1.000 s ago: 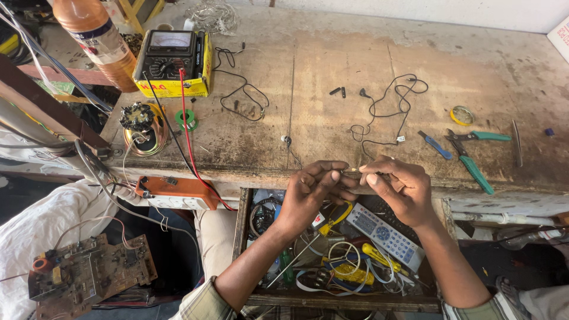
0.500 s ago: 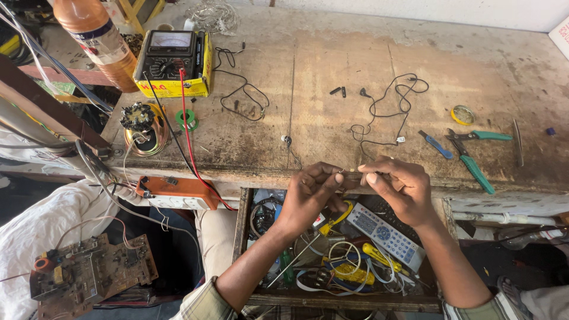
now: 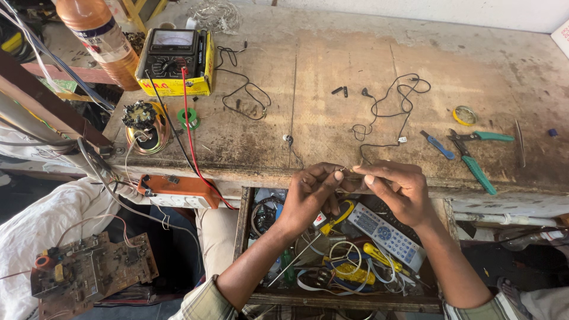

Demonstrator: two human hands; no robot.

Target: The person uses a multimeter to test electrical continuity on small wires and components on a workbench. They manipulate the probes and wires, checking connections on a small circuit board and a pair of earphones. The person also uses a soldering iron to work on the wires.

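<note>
Black earphone wire [image 3: 379, 127] trails up the counter [image 3: 332, 71] from both hands, left hand [image 3: 311, 195] and right hand [image 3: 398, 188] pinching its end together at the counter's near edge.

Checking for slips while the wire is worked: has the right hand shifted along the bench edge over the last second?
No. The right hand stays at the bench front edge, above the grey remote, fingertips meeting the left hand.

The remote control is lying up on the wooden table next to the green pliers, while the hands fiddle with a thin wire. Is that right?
Not quite. The grey remote control lies in the open drawer below the table edge, under the right hand, as the head view shows. The green pliers are on the wooden table, and both hands, left hand too, pinch a thin wire.
</note>
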